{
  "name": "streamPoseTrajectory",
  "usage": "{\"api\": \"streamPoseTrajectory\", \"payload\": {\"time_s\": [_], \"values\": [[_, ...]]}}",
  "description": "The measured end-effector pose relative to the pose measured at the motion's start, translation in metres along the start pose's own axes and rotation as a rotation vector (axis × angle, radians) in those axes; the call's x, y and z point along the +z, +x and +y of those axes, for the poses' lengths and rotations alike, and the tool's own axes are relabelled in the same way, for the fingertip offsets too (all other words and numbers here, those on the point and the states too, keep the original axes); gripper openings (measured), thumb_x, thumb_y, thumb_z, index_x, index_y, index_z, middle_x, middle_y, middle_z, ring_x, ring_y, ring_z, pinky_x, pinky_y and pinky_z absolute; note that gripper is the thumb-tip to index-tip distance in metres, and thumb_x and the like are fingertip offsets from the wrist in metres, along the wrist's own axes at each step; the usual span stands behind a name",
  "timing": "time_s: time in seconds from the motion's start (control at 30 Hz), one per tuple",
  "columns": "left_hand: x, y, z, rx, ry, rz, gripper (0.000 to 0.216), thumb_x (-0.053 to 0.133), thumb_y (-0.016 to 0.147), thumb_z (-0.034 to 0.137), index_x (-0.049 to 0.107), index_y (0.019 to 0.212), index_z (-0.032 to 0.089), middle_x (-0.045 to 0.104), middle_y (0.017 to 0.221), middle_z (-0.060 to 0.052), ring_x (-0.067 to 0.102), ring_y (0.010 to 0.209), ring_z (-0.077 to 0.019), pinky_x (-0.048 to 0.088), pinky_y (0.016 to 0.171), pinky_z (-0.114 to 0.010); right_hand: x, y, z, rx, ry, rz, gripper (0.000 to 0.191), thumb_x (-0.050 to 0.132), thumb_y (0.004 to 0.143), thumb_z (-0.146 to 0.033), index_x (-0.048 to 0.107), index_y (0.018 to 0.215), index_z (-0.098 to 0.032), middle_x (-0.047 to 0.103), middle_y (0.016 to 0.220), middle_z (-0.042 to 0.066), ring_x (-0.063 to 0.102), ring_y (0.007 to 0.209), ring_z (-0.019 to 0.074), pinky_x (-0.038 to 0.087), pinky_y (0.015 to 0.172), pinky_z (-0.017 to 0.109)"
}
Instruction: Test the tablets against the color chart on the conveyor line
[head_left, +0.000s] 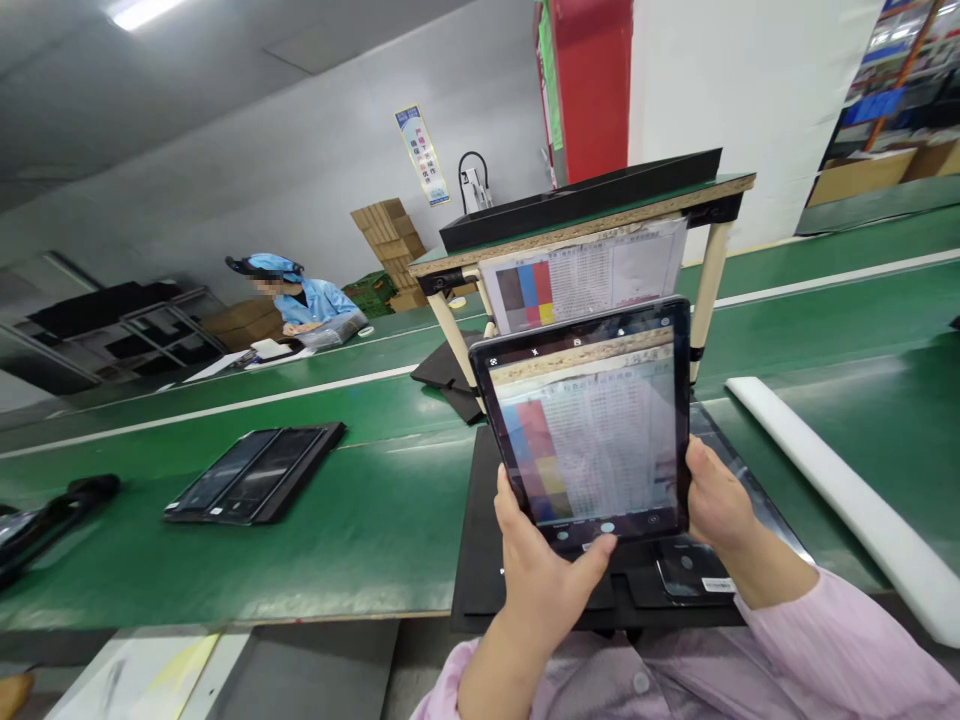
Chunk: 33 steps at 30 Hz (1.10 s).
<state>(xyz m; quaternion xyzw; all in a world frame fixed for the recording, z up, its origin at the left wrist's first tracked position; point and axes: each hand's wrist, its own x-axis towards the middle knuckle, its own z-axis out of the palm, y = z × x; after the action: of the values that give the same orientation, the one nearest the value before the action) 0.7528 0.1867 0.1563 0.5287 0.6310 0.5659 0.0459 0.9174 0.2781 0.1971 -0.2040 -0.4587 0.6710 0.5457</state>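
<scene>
A black-framed tablet (592,430) is held upright and slightly tilted in front of me. Its lit screen shows a camera picture of a printed sheet with colour blocks. My left hand (544,565) grips the lower left edge, its thumb at the bottom near the round on-screen button. My right hand (724,500) clasps the right edge; its fingers are hidden behind the tablet. Beyond the tablet, the printed colour sheet (592,270) hangs below a small raised shelf (585,225). Under my hands lies a black mat (484,540), with another dark device (694,570) bearing a white label.
Left on the green bench (405,520) lies a black tray (330,440) with dark flat panels. A long white foam strip (840,500) lies at the right. Far left, a person in blue (315,300) sits at the bench. Boxes (386,240) are stacked behind.
</scene>
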Motion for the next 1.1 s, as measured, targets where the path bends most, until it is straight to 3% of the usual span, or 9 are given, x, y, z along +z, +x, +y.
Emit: {"api": "streamPoseTrajectory", "payload": {"time_s": [0.1,0.17,0.3,0.37,0.47,0.73,0.83,0.97,1.1], "values": [[-0.009,0.008,-0.003,-0.256,-0.490,-0.020,0.075,0.062,0.082,0.066,0.046,0.140,0.021,0.058,0.135,-0.018,0.058,0.125,-0.0317,0.050,0.102,-0.046,-0.002,-0.003,-0.001,0.021,-0.021,-0.021,0.048,0.063,0.081,-0.070,0.075,0.100,-0.027,0.076,0.102,0.005,0.068,0.110,0.0300,0.055,0.098,0.047],[-0.015,0.015,-0.002,-0.507,-0.809,-0.039,0.058,0.065,0.080,0.066,0.061,0.126,0.030,0.068,0.126,-0.009,0.065,0.115,-0.0275,0.057,0.092,-0.041,-0.003,-0.008,-0.002,0.037,-0.112,-0.047,0.056,0.055,0.086,-0.072,0.072,0.114,-0.027,0.073,0.115,0.007,0.065,0.115,0.0298,0.053,0.100,0.048],[-0.025,0.020,-0.005,-0.770,-1.091,-0.079,0.049,0.085,0.068,0.050,0.071,0.113,0.041,0.073,0.119,0.001,0.069,0.110,-0.0248,0.059,0.088,-0.035,-0.002,-0.020,-0.011,-0.090,-0.428,-0.110,0.062,0.040,0.097,-0.064,0.047,0.148,-0.028,0.041,0.154,0.005,0.035,0.144,0.0246,0.029,0.119,0.044],[-0.026,0.016,-0.010,-0.821,-1.129,-0.099,0.046,0.083,0.071,0.047,0.071,0.116,0.042,0.073,0.121,0.001,0.068,0.113,-0.0249,0.057,0.092,-0.034,0.000,-0.024,-0.017,-0.205,-0.562,-0.156,0.058,0.036,0.103,-0.053,0.024,0.156,-0.034,0.021,0.162,-0.002,0.019,0.149,0.0197,0.018,0.122,0.041],[-0.025,0.007,-0.015,-0.857,-1.132,-0.133,0.042,0.078,0.076,0.046,0.071,0.117,0.042,0.069,0.128,0.001,0.061,0.124,-0.0268,0.051,0.103,-0.037,0.002,-0.022,-0.029,-0.349,-0.734,-0.224,0.058,0.033,0.105,-0.041,0.006,0.157,-0.038,0.014,0.162,-0.005,0.019,0.149,0.0186,0.020,0.122,0.039],[-0.019,-0.010,-0.017,-0.926,-1.050,0.012,0.040,0.081,0.072,0.048,0.074,0.111,0.040,0.067,0.132,0.002,0.045,0.138,-0.0306,0.042,0.111,-0.045,0.001,-0.013,-0.041,-0.497,-0.954,-0.151,0.061,0.036,0.104,-0.039,0.009,0.158,-0.033,0.032,0.157,-0.001,0.038,0.141,0.0259,0.044,0.109,0.039],[-0.021,-0.012,-0.019,-0.983,-1.019,0.081,0.044,0.087,0.064,0.045,0.076,0.105,0.036,0.070,0.126,0.001,0.051,0.134,-0.0310,0.043,0.110,-0.044,-0.001,-0.013,-0.038,-0.466,-0.989,-0.153,0.060,0.036,0.104,-0.042,0.010,0.158,-0.037,0.032,0.157,-0.002,0.041,0.140,0.0248,0.044,0.110,0.040],[-0.032,-0.007,-0.009,-1.003,-1.034,0.008,0.052,0.088,0.064,0.046,0.074,0.113,0.037,0.071,0.125,-0.002,0.065,0.118,-0.0314,0.050,0.104,-0.045,-0.010,-0.012,-0.033,-0.312,-0.983,-0.162,0.069,0.030,0.101,-0.060,0.001,0.158,-0.034,0.028,0.159,0.002,0.039,0.141,0.0278,0.040,0.112,0.049],[-0.046,0.013,-0.004,-1.011,-0.915,-0.030,0.046,0.077,0.080,0.038,0.068,0.125,0.034,0.068,0.130,-0.004,0.068,0.112,-0.0255,0.054,0.100,-0.037,-0.045,-0.013,-0.036,-0.138,-0.827,0.143,0.090,0.032,0.089,-0.080,0.003,0.159,-0.031,0.028,0.160,0.006,0.044,0.137,0.0349,0.030,0.115,0.060]]}}
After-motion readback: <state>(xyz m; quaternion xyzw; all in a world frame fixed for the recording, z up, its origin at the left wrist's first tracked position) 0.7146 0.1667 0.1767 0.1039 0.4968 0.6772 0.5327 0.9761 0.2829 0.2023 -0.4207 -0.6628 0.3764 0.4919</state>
